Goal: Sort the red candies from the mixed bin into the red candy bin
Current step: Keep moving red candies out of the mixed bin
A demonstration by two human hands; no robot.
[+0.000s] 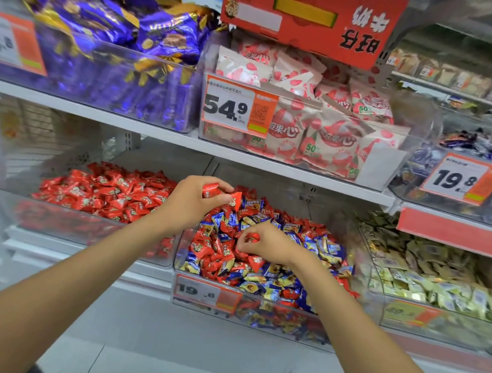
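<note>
The mixed bin on the lower shelf holds red, blue and yellow wrapped candies. To its left stands the red candy bin, filled only with red candies. My left hand hovers over the mixed bin's back left corner and grips several red candies in its curled fingers. My right hand is lower, in the middle of the mixed bin, pinching a red candy between thumb and fingers.
A clear bin of pale gold candies stands to the right. The upper shelf carries bins of purple bags, white-and-red bags and dark candies. Price tags hang on the bin fronts.
</note>
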